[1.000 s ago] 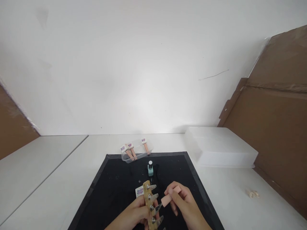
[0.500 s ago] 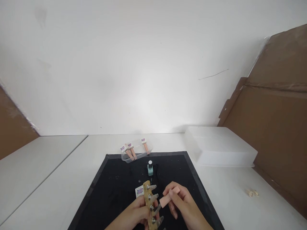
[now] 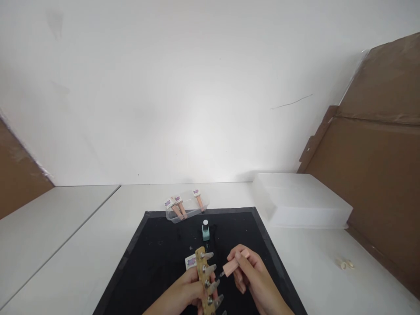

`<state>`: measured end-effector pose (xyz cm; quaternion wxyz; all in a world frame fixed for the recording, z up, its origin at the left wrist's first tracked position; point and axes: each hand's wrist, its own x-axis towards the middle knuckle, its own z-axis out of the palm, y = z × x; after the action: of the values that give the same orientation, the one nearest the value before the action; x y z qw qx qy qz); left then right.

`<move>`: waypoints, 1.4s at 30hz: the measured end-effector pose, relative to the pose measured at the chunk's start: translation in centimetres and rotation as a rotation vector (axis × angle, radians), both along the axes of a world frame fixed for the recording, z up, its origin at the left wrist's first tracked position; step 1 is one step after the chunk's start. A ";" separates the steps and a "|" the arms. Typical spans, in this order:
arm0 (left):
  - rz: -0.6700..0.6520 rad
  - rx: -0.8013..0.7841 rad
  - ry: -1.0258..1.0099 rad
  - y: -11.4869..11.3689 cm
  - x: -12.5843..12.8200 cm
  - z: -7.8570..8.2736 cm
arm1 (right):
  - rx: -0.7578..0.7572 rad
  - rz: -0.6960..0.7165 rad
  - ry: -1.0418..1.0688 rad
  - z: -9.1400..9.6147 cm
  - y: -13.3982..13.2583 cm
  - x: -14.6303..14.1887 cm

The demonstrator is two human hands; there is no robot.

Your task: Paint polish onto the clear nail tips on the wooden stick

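Observation:
My left hand (image 3: 190,289) is wrapped round a wooden nail-tip stand (image 3: 201,262), a narrow strip held upright. Several clear nail tips (image 3: 210,269) stick out from it to the right on small metal studs. Between the fingers and thumb of my right hand (image 3: 251,275) is a pink nail polish brush (image 3: 231,267), its handle slanting down to the left. The dark bristle end sits close to one of the middle tips; whether it touches I cannot tell. Behind the stand lies a white polish bottle (image 3: 190,261) with a purple label, partly hidden.
A small teal bottle (image 3: 205,233) with a white-topped cap stands on the black mat (image 3: 160,249). At the back, a clear tray (image 3: 175,219) holds several pink-handled bottles (image 3: 182,211). To the right are a white plastic box (image 3: 303,197) and small cream rings (image 3: 344,264).
My right hand has drawn slightly right and up with the pink brush, and its dark bristle end now shows apart from the handle. My left hand and the stand have barely moved.

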<state>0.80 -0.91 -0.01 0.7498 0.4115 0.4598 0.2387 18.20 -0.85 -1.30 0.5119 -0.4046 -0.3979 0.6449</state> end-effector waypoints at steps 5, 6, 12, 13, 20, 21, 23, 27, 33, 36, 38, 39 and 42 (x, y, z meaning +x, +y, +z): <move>-0.003 0.007 -0.006 0.0 0.0 0.0 | 0.012 0.056 -0.094 0.3 -0.1 -0.1; 0.002 0.007 -0.002 0.0 0.0 0.1 | 0.003 0.027 -0.110 0.2 0.0 -0.1; -0.005 0.003 -0.029 -0.1 0.0 0.2 | -0.075 -0.118 -0.010 -0.2 0.4 0.0; 0.000 -0.004 -0.033 -0.2 0.0 0.2 | -0.075 -0.102 0.024 -0.2 0.4 0.1; 0.002 -0.013 0.006 0.1 0.1 0.8 | 0.021 0.106 0.051 0.7 -0.5 0.1; 0.000 -0.011 0.009 0.1 0.1 0.9 | 0.038 0.121 0.036 0.8 -0.6 0.1; 0.002 -0.006 0.007 0.1 0.2 1.0 | 0.055 0.111 -0.005 0.8 -0.6 0.1; 0.010 -0.015 -0.011 -0.1 0.1 0.9 | 0.028 -0.003 -0.062 0.4 -0.2 0.1; 0.001 -0.016 -0.021 0.0 0.0 0.8 | 0.007 0.024 0.040 0.6 -0.3 0.2; 0.010 -0.017 -0.011 0.0 0.1 0.9 | 0.053 0.092 0.002 0.6 -0.5 0.2; 0.011 -0.017 -0.005 0.0 0.1 1.0 | 0.081 0.113 -0.044 0.5 -0.5 0.2; 0.013 -0.015 -0.002 -0.1 0.1 1.0 | 0.085 0.105 -0.068 0.4 -0.4 0.2; 0.020 -0.011 -0.009 -0.1 0.1 0.9 | 0.079 0.014 -0.119 0.1 -0.1 0.2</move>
<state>0.91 -1.04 0.86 0.7518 0.4019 0.4615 0.2455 18.42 -0.96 -1.19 0.4983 -0.4190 -0.4557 0.6070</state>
